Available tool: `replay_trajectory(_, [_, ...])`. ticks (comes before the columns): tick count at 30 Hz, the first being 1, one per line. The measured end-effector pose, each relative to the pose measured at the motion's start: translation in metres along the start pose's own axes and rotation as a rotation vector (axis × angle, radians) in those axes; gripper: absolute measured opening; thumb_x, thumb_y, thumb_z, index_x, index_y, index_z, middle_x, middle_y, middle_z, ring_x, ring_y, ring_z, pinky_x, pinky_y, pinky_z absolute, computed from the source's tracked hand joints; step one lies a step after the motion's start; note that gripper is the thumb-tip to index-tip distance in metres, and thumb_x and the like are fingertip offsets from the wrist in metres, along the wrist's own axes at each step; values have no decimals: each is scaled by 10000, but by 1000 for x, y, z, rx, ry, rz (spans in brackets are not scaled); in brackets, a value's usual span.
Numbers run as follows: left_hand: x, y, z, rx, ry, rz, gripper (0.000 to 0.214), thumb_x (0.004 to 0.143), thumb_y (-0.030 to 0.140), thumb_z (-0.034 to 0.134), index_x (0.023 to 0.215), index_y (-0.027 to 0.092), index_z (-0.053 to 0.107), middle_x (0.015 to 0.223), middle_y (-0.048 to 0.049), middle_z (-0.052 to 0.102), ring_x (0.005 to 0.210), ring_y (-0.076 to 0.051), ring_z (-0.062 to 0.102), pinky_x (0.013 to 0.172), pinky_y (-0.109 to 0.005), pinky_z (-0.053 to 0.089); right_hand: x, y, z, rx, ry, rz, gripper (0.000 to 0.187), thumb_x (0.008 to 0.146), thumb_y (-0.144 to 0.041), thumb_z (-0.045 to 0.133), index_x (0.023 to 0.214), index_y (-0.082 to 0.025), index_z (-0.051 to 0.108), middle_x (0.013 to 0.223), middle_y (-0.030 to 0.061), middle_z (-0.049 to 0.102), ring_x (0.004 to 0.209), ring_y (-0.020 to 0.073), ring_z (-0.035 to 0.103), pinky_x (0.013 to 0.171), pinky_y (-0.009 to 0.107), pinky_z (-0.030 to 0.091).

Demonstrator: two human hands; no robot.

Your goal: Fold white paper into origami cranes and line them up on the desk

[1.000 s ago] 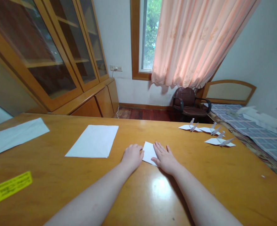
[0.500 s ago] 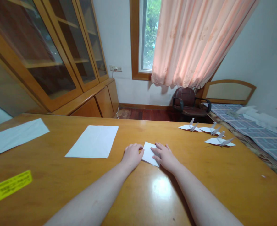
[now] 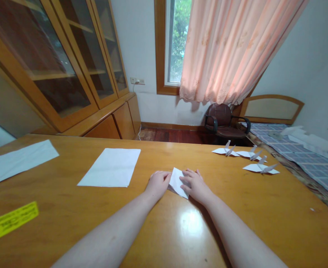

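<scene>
- Head view: our curled left hand (image 3: 158, 185) and flatter right hand (image 3: 196, 186) press a folded white paper (image 3: 177, 182) at centre.
- Paper cranes (image 3: 260, 168) stand well apart, upper right.
- Glass-fronted cabinet (image 3: 63, 63), upper left.

A folded sheet of white paper (image 3: 177, 183) lies flat on the wooden table (image 3: 264, 223), its outline a rough kite with 1 corner pointing up and away. It sits between 2 hands: the left hand (image 3: 158, 185) touches its left edge, the right hand's fingers (image 3: 187, 178) rest over its right side.
</scene>
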State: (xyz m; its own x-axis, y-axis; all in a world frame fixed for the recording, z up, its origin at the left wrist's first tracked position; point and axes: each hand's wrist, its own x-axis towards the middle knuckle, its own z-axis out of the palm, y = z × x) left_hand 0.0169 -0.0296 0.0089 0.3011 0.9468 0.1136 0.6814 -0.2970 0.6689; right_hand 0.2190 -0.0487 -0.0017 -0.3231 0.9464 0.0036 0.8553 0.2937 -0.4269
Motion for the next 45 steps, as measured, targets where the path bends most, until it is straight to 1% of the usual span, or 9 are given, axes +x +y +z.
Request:
replay_trajectory(6, [0, -1, 3, -126, -15, 36, 361, 905, 330, 374, 1022, 219, 697, 1018, -37, 704, 945, -186, 607, 867, -306, 445, -2, -6, -6, -20, 1, 1, 336, 843, -416, 522, 1123, -278, 646, 1236, 69, 569, 1137, 242, 471, 1056, 435, 205])
replay_trajectory(10, [-1, 0, 5, -145, -58, 84, 377, 894, 327, 403, 1172, 195, 620, 1150, -63, 655, 1062, -192, 578, 953, -323, 416, -3, -7, -11, 85, 1, -11, 424, 931, -437, 319, 1107, -251, 657, 1214, 63, 596, 1090, 224, 494, 974, 375, 303])
replay_trajectory(15, [-3, 1, 11, 46, -168, 175, 434, 868, 297, 452, 1289, 212, 514, 1324, -60, 535, 1209, -195, 478, 1053, -346, 330, -2, -8, -13, 181, 55, -31, 513, 959, -414, 221, 957, -191, 683, 969, 61, 685, 892, 188, 564, 832, 304, 368])
replay_trajectory(19, [-6, -2, 17, 277, -263, 218, 569, 850, 363, 488, 1391, 240, 362, 1460, -62, 364, 1331, -231, 326, 1103, -413, 232, 1, -3, -6, 107, 92, 70, 555, 942, -465, 246, 768, -157, 674, 772, 79, 665, 775, 186, 570, 744, 284, 396])
replay_trajectory(22, [-8, -5, 22, 392, -334, 278, 591, 877, 400, 435, 1427, 258, 272, 1516, -58, 235, 1392, -239, 190, 1127, -460, 123, 4, 2, 0, 40, 140, 184, 388, 885, -428, 420, 1013, -147, 655, 988, 108, 671, 924, 213, 585, 830, 303, 412])
replay_trajectory(26, [-9, -6, 24, 452, -363, 303, 573, 906, 403, 359, 1440, 237, 236, 1526, -68, 190, 1406, -237, 136, 1128, -480, 84, 6, 6, 3, -54, 216, 208, 592, 816, -280, 511, 1377, -150, 374, 1412, 120, 413, 1288, 238, 379, 1073, 398, 252])
replay_trajectory(31, [-9, -4, 24, 465, -354, 307, 602, 910, 419, 326, 1452, 189, 202, 1524, -92, 183, 1411, -221, 113, 1132, -462, 78, 3, -1, 5, -41, -78, -68, 528, 889, -290, 383, 1409, -223, 325, 1476, 73, 316, 1365, 183, 265, 1121, 439, 141])
replay_trajectory(40, [-8, -4, 25, 475, -307, 254, 716, 867, 483, 372, 1464, 163, 142, 1529, -106, 158, 1409, -242, 118, 1126, -509, 57, 0, -6, 3, -72, -202, -29, 599, 914, -414, 323, 1458, -221, 162, 1521, 58, 172, 1405, 199, 128, 1116, 511, 38])
replay_trajectory(45, [-7, 1, 25, 476, -299, 208, 664, 895, 523, 298, 1459, 189, 188, 1519, -102, 202, 1400, -266, 156, 1115, -555, 40, -3, -8, 5, -113, -220, 31, 611, 918, -443, 299, 1463, -235, 117, 1531, 43, 127, 1412, 218, 79, 1105, 542, 29])
